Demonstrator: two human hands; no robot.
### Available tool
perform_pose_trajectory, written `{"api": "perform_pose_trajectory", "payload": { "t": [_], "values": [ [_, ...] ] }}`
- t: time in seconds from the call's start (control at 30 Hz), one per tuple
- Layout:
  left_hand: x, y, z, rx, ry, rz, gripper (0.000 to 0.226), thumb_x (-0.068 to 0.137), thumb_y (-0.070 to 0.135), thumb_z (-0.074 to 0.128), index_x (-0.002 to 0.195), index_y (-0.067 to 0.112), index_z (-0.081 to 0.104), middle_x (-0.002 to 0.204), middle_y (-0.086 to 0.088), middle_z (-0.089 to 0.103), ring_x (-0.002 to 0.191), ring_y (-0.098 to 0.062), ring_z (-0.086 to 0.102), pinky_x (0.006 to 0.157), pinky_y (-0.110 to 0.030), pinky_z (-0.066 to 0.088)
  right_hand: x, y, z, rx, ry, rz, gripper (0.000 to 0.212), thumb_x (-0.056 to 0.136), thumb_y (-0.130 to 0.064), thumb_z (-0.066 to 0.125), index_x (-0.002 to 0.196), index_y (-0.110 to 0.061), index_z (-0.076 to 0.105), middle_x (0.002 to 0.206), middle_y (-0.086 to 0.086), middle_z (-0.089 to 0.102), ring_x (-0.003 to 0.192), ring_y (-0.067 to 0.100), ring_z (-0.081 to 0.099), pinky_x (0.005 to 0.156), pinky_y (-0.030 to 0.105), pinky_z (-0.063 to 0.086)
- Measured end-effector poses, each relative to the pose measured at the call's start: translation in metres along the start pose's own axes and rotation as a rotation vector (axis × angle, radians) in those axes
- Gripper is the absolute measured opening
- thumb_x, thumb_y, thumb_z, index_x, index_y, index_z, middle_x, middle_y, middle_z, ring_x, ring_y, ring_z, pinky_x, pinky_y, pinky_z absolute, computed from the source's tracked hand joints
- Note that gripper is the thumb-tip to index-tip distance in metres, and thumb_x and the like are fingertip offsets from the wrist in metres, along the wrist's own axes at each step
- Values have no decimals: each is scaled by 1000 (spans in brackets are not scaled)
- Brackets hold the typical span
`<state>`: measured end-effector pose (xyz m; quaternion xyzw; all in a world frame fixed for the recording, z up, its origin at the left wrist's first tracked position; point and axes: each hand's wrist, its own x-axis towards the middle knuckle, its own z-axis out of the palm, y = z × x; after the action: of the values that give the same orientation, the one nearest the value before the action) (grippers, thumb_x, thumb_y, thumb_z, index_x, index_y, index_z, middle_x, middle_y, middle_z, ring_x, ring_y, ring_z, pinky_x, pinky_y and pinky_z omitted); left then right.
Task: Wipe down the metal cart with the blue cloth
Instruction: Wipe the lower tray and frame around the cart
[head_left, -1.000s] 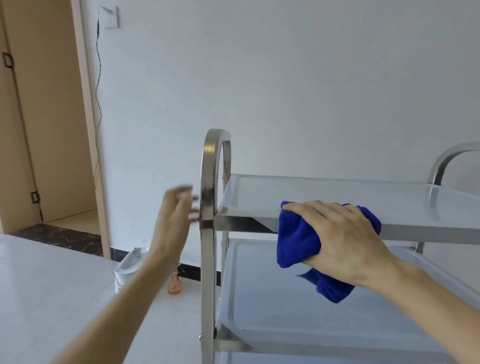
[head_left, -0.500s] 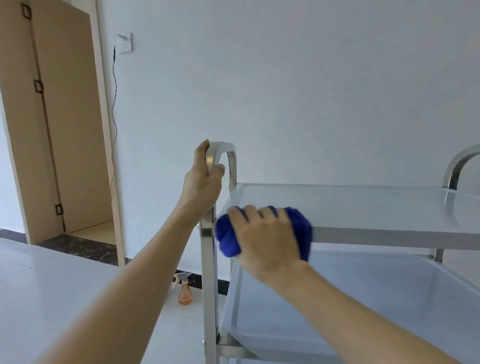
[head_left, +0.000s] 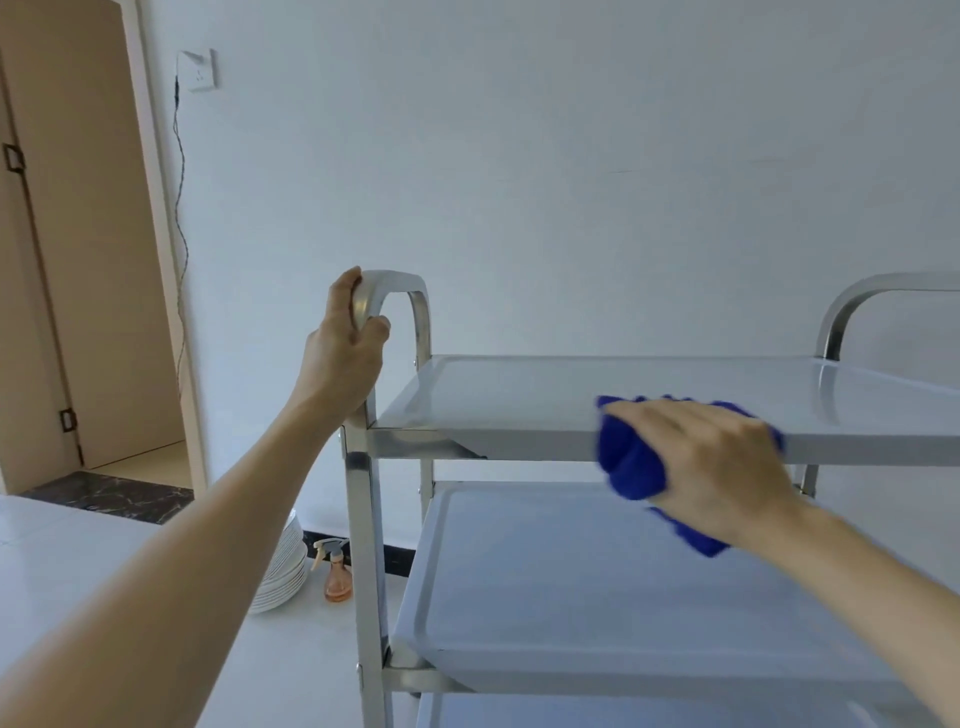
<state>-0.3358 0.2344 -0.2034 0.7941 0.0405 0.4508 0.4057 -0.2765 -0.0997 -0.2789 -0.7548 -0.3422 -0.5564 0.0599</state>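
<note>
shiny metal cart (head_left: 597, 387) by a white wall (head_left: 519, 156), white floor (head_left: 78, 561). left hand (head_left: 343, 353) wrapped round the cart's handle (head_left: 395, 283). right hand (head_left: 711, 467) squeezing blue cloth (head_left: 626, 462) on top shelf's front edge. plates (head_left: 283, 571), spray bottle (head_left: 336, 571) on floor. no words to read.

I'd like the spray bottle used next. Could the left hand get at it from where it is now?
Probably not without letting go: the left hand grips the cart handle, and the spray bottle stands on the floor beside the plates, well below.

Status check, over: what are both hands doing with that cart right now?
Left hand grips the cart handle. Right hand presses blue cloth on the top shelf's front edge. Nothing in the way.
</note>
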Motion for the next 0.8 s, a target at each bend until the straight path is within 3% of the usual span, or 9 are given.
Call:
{"api": "perform_pose_trajectory", "payload": {
  "t": [0.07, 0.17, 0.27, 0.4, 0.5, 0.6, 0.7, 0.8],
  "values": [
    [-2, 1, 2, -6, 9, 0, 53, 97, 23, 44, 146, 39, 30, 81, 4, 56, 59, -16, 49, 53, -29, 38, -16, 30, -11, -52, 14, 50, 42, 73, -18, 57, 111, -19, 76, 88, -3, 75, 70, 28, 71, 61, 34, 54],
    [-4, 2, 5, -18, 33, 4, 52, 97, 22, 43, 145, 38, 31, 79, 5, 56, 59, -16, 48, 52, -28, 39, -17, 28, -9, -92, -5, 84, 46, 64, -9, 68, 109, -16, 75, 92, 0, 75, 73, 30, 71, 65, 37, 54],
    [-5, 0, 5, -15, 54, 21, 50, 98, 22, 43, 145, 37, 32, 78, 3, 57, 58, -17, 49, 51, -28, 39, 2, -16, 2, -27, -56, 109, 42, 67, -22, 63, 108, -19, 74, 93, 0, 74, 79, 30, 70, 70, 40, 56],
    [-4, -2, 6, 29, 71, 14, 49, 99, 26, 44, 145, 37, 32, 76, 0, 57, 57, -20, 50, 50, -29, 38, 41, -90, 20, 5, -247, 86, 45, 75, -37, 53, 116, -20, 65, 100, 3, 71, 86, 32, 66, 81, 42, 52],
    [-4, -1, 5, 45, 58, 13, 48, 99, 29, 46, 144, 39, 31, 76, -1, 57, 57, -22, 51, 49, -30, 39, 55, -117, 29, -20, -303, -7, 53, 76, -31, 73, 126, -22, 57, 106, 2, 70, 89, 29, 66, 84, 43, 51],
    [-4, -2, 0, 45, 37, 12, 47, 99, 30, 47, 142, 42, 30, 76, -1, 57, 59, -24, 52, 51, -31, 42, 52, -100, 26, 62, -294, -61, 56, 80, -25, 70, 133, -25, 50, 109, 1, 68, 90, 28, 66, 79, 40, 50],
    [-3, -1, -2, 62, 44, 24, 47, 99, 32, 48, 142, 42, 30, 79, 2, 58, 64, -22, 53, 53, -32, 42, 35, -56, 6, 102, -259, -43, 55, 72, -22, 68, 126, -27, 62, 100, -6, 72, 83, 25, 69, 69, 34, 52],
    [-2, -1, -2, 92, 47, 28, 47, 99, 31, 47, 142, 41, 30, 82, 5, 57, 68, -18, 53, 54, -30, 39, 1, 8, -22, 40, -230, 31, 57, 65, -25, 61, 122, -28, 69, 99, -8, 73, 84, 22, 72, 69, 36, 57]
  ]
}}
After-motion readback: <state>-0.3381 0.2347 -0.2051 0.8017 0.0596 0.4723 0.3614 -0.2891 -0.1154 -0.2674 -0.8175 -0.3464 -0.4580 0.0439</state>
